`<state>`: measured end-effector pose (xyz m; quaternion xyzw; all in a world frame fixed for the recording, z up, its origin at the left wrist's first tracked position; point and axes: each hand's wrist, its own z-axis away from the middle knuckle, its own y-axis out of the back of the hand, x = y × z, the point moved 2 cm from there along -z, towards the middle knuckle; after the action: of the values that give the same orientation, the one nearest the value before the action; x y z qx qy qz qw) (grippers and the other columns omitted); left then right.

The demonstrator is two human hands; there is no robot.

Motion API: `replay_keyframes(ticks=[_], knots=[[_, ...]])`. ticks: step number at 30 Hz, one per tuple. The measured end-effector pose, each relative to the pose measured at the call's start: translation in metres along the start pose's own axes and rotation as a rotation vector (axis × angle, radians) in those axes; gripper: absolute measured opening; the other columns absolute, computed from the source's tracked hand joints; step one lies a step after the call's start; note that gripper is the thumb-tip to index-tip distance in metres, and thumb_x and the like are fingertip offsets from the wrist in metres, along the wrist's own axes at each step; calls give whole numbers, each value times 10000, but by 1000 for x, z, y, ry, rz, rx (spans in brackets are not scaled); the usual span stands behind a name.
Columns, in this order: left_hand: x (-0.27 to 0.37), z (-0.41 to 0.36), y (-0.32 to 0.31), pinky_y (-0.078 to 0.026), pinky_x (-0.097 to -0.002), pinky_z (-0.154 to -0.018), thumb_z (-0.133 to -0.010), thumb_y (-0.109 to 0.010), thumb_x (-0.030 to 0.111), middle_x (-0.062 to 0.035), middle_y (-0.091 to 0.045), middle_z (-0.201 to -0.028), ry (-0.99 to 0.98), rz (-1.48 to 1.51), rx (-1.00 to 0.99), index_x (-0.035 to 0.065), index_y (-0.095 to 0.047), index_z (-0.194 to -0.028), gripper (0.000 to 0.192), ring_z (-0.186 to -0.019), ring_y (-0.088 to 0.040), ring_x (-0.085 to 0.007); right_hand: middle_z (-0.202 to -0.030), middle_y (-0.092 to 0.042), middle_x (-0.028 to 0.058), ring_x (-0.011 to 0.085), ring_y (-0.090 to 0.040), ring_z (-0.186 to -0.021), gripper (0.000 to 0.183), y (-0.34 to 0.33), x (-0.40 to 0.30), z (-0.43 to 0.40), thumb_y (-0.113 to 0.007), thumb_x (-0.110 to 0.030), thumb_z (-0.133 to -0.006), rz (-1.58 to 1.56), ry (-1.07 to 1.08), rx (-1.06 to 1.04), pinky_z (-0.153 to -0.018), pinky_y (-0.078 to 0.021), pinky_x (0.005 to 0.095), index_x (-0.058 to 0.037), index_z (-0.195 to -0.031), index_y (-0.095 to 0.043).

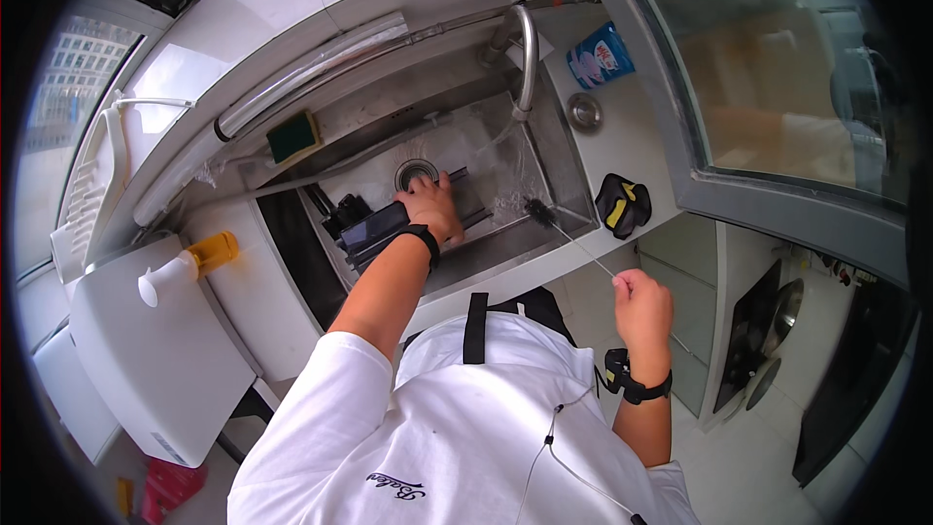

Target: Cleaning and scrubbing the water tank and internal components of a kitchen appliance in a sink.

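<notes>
My left hand (431, 210) rests, fingers spread, on dark translucent plastic parts (375, 227) lying in a steel sink (481, 251), just below the round drain (415, 173). Whether its fingers grip a part cannot be told. My right hand (643, 306), outside the sink's front edge, is closed on the thin twisted-wire handle of a bottle brush (540, 213). The brush's black bristle head is over the right part of the sink, near water running from the curved metal faucet (528, 65). Black parts (342, 211) lie at the left of the basin.
Right of the sink are a blue pouch (600, 56), a round metal strainer (584, 112) and a black-and-yellow item (623, 205). An open window sash (681, 153) juts in at right. A sponge (293, 137) lies behind the sink; an amber spray bottle (213, 253) lies left.
</notes>
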<state>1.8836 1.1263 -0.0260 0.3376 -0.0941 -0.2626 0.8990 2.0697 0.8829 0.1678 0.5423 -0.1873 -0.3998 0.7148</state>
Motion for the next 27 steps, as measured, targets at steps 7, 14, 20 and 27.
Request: replay_keyframes(ticks=[7, 14, 20, 27], knots=[[-8, 1, -8, -437, -625, -934, -506, -908, 415, -142, -476, -1363, 98, -90, -53, 149, -287, -1525, 1223, -1299, -432, -343, -852, -712, 179, 416, -673, -799, 127, -6, 6, -5, -684, -200, -897, -18, 4, 6, -687, -531, 498, -77, -906, -715], [-20, 1, 1, -439, -638, -933, -513, -891, 422, -152, -473, -1378, 134, -177, -70, 114, -271, -1523, 1224, -1293, -440, -354, -842, -709, 180, 412, -674, -794, 106, -6, 9, -12, -693, -175, -887, -55, 36, 15, -684, -532, 489, -71, -893, -711], [-30, 12, 33, -462, -596, -984, -498, -911, 369, -180, -473, -1381, 39, 279, 123, 102, -231, -1536, 1269, -1322, -442, -386, -808, -704, 176, 392, -675, -742, 107, 1, 32, -9, -700, -159, -883, -161, -21, 38, -658, -531, 448, -54, -890, -716], [-25, -11, 22, -407, -464, -1123, -463, -917, 236, -214, -432, -1413, -378, 760, 650, 53, -223, -1506, 1266, -1331, -444, -419, -751, -707, 109, 200, -647, -619, 116, 20, 41, 4, -699, -128, -902, -376, -45, 157, -598, -505, 324, -18, -932, -722]])
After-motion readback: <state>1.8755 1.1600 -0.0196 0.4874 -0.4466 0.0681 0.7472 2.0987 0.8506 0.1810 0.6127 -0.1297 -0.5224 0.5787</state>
